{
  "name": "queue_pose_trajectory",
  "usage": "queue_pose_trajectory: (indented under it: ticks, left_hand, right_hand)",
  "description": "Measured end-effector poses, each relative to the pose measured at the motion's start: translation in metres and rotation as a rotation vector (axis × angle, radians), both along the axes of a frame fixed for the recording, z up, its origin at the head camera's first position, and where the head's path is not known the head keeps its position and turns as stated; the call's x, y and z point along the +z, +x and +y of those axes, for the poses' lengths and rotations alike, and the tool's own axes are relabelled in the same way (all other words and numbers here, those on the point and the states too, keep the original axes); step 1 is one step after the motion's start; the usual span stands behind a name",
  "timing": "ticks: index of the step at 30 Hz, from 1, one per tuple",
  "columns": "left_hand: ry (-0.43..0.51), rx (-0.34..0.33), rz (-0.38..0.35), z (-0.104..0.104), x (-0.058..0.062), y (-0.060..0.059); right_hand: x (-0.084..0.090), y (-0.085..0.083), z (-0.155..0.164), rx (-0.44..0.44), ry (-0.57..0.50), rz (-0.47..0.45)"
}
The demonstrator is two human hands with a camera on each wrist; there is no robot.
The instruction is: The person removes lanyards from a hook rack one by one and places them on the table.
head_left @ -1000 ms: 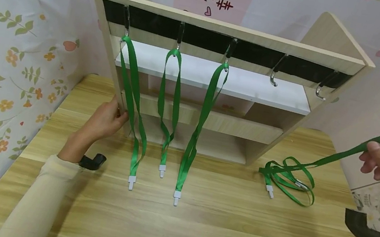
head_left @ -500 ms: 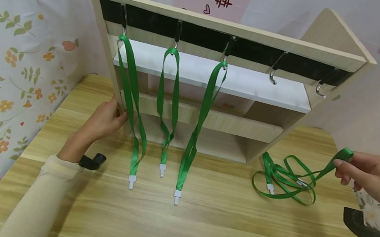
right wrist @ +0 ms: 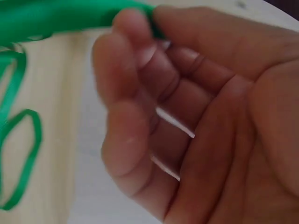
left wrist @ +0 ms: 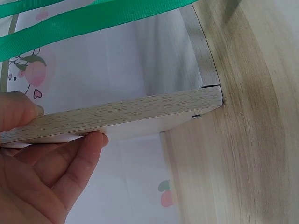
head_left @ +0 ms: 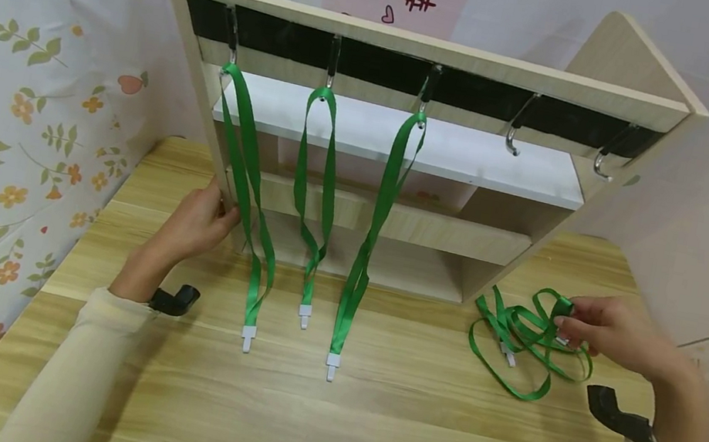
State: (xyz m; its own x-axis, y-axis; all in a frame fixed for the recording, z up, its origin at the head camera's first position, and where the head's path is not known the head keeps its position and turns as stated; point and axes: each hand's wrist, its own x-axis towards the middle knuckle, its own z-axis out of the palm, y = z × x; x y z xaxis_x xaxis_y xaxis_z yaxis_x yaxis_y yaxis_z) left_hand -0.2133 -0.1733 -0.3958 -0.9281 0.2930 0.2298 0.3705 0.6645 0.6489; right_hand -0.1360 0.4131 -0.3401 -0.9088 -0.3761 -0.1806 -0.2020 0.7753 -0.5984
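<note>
My right hand (head_left: pixel 620 336) pinches a green lanyard (right wrist: pixel 70 18) between thumb and forefinger, low over the tangled green straps on the table at the right. White clips (head_left: pixel 508 354) show among these straps. At the left, my left hand (head_left: pixel 195 226) grips the side panel (left wrist: pixel 126 109) of a pale wooden rack (head_left: pixel 396 226), thumb on one face and fingers on the other. Three green lanyards hang from the rack's hooks: a left one (head_left: pixel 247 148), a middle one (head_left: pixel 328 193) and a right one (head_left: pixel 388 187), their white clips dangling at the bottom.
Two more metal hooks, one fourth along (head_left: pixel 512 138) and one at the right end (head_left: pixel 602 165), stick out from the rack's black strip (head_left: pixel 379 71). The rack stands on a wood-grain table (head_left: pixel 403 433). Flowered cloth (head_left: pixel 23 142) covers the wall behind and left.
My right hand has come left and down toward the table with the lanyard, whose stretched strap has slackened into loops. The left hand keeps its hold on the rack.
</note>
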Motion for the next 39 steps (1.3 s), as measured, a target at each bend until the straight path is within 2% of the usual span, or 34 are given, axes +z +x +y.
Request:
queue_pose_trajectory:
  ticks: [7, 13, 18, 24, 29, 32, 36, 39]
  left_hand:
    - [-0.003, 0.005, 0.008, 0.001, 0.001, 0.000]
    - [-0.007, 0.007, 0.006, 0.001, -0.001, 0.000]
    - [-0.003, 0.001, 0.015, 0.001, -0.001, -0.001]
    - [-0.001, 0.000, 0.007, 0.000, -0.001, -0.001]
    - [0.000, 0.003, -0.003, 0.000, 0.000, 0.000]
    - [0.000, 0.003, -0.001, 0.000, 0.000, 0.000]
    - [0.001, 0.004, 0.004, 0.000, 0.000, -0.001]
    - [0.001, 0.003, 0.004, -0.001, -0.001, -0.001]
  right_hand:
    - [-0.034, -0.012, -0.010, 0.019, -0.005, -0.154]
    - [-0.058, -0.017, -0.017, 0.027, 0.040, -0.170]
    - [-0.065, -0.018, -0.020, 0.018, 0.100, -0.159]
    - [-0.058, -0.021, -0.022, 0.006, 0.123, -0.133]
    - [-0.043, -0.018, -0.028, -0.018, 0.115, -0.101]
    - [-0.031, -0.015, -0.036, -0.020, 0.131, -0.028]
    - [-0.012, -0.009, -0.052, -0.012, 0.148, 0.120]
    - [0.002, -0.006, -0.066, 0.004, 0.119, 0.224]
